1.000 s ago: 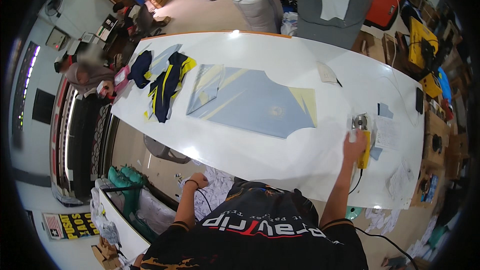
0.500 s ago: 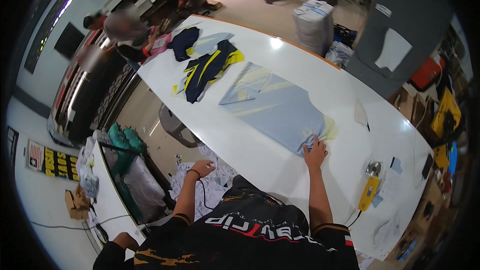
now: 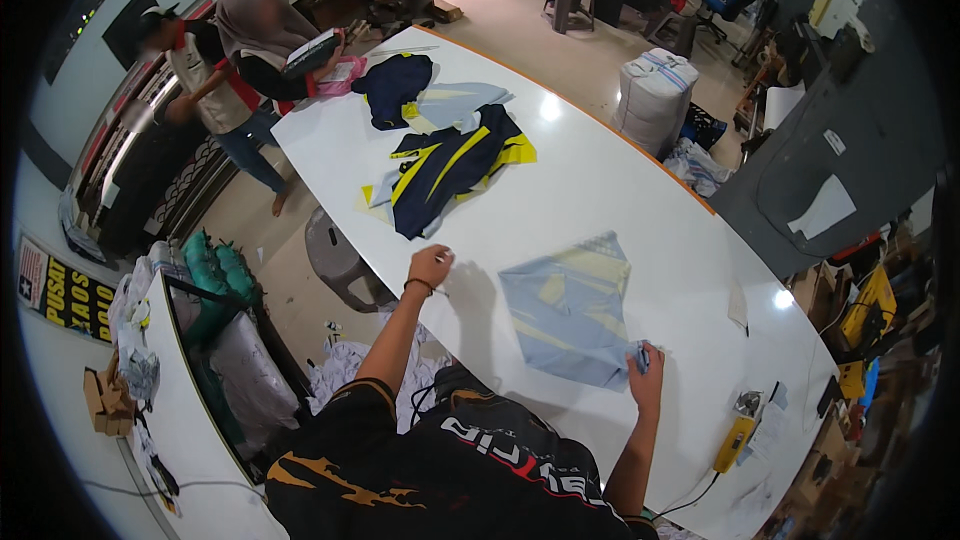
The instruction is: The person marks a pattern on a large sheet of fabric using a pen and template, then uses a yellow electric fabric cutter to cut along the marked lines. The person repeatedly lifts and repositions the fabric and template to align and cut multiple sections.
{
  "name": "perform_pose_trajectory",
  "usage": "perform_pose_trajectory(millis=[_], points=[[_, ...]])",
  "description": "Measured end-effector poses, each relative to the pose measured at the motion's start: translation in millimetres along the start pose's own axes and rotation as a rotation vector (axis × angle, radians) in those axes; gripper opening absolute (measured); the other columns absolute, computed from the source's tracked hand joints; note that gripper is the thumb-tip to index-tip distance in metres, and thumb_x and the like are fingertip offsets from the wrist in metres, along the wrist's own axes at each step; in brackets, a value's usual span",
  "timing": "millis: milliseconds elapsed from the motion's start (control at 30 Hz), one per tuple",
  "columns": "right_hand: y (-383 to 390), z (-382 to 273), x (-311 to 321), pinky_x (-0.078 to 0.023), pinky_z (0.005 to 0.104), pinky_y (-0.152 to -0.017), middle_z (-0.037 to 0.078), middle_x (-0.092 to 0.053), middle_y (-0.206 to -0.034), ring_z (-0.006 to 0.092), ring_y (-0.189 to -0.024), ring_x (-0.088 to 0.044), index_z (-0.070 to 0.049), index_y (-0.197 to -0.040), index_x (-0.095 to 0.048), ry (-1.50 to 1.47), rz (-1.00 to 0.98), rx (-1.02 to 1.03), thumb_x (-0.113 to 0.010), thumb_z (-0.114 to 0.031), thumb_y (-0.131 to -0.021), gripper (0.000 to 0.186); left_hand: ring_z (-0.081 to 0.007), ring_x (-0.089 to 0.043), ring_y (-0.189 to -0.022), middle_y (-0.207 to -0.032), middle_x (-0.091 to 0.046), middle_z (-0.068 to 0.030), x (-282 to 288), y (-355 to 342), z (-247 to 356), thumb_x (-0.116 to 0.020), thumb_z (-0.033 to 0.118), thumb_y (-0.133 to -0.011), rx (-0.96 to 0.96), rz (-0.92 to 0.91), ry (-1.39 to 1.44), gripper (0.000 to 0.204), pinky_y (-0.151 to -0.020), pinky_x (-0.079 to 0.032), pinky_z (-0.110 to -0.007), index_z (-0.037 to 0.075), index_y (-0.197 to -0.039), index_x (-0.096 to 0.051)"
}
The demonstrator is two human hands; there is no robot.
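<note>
A light grey-blue fabric piece with pale yellow stripes lies doubled over on the white table. At its near right corner my right hand is closed, with a bunch of the cloth between thumb and fingers. My left hand is over the table's near left edge, apart from that fabric. Its fingers are curled together, and whatever they may hold is too small to make out. Just beyond it lies a heap of navy and yellow fabric pieces, with another navy piece farther back.
A yellow corded power tool lies at the right, beside papers. Two people stand at the far left; one holds a dark box. A grey stool is beside the table's left edge. White scraps lie below.
The light fabric, stretched out long before, is now folded into a shorter shape. My left hand has risen from beside the table to over its edge. The view has shifted a little.
</note>
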State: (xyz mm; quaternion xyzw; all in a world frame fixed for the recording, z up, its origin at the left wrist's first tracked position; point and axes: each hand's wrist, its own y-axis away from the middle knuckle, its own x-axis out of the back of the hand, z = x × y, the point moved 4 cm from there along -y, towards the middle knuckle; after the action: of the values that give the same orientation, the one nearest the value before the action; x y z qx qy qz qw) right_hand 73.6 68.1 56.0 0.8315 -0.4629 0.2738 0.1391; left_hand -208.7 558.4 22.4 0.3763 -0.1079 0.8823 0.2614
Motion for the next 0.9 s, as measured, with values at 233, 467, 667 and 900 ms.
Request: perform_pose_trajectory(millis=[233, 467, 667, 900], points=[[19, -140, -169, -0.045, 0.0492, -0.107, 0.025, -0.048, -0.142, 0.0422, -0.126, -0.053, -0.012, -0.144, -0.057, 0.877, -0.008, -0.065, -0.086, -0.027, -0.078, 0.073, -0.0462, -0.065, -0.101, -0.103, -0.069, -0.0253, 38, -119, -109, -0.074, 0.035, -0.089, 0.321, 0.602, -0.265, 0.05, -0.095, -0.053, -0.051, 0.0, -0.125, -0.065], [-46, -50, -194, -0.05, 0.0391, -0.098, 0.018, -0.065, -0.127, 0.0283, -0.119, -0.063, 0.002, -0.126, -0.063, -0.219, 0.015, -0.415, -0.077, -0.008, -0.088, 0.042, -0.0435, -0.066, -0.096, -0.101, -0.07, -0.0203, -19, -115, -50, -0.065, 0.019, -0.092, -0.176, 0.095, 0.139, 0.018, -0.084, -0.052, -0.052, 0.005, -0.102, -0.07], [-103, -262, -170, -0.053, 0.0299, -0.092, 0.009, -0.069, -0.111, 0.0164, -0.101, -0.066, 0.001, -0.121, -0.064, -0.731, 0.006, -0.283, -0.07, -0.004, -0.094, 0.028, -0.0351, -0.07, -0.092, -0.096, -0.073, -0.014, -49, -5, 31, -0.064, 0.023, -0.097, -0.6, -0.563, 0.391, 0.019, -0.083, -0.054, -0.046, 0.008, -0.099, -0.075], [-169, -404, -242, -0.052, 0.0297, -0.093, 0.008, -0.068, -0.113, 0.0155, -0.105, -0.065, 0.001, -0.124, -0.064, -0.642, -0.335, -0.006, -0.073, -0.009, -0.092, 0.035, -0.0375, -0.069, -0.092, -0.098, -0.072, -0.0165, -8, 54, 92, -0.064, 0.022, -0.099, -0.832, -0.808, 0.463, 0.021, -0.081, -0.054, -0.047, 0.003, -0.103, -0.071]])
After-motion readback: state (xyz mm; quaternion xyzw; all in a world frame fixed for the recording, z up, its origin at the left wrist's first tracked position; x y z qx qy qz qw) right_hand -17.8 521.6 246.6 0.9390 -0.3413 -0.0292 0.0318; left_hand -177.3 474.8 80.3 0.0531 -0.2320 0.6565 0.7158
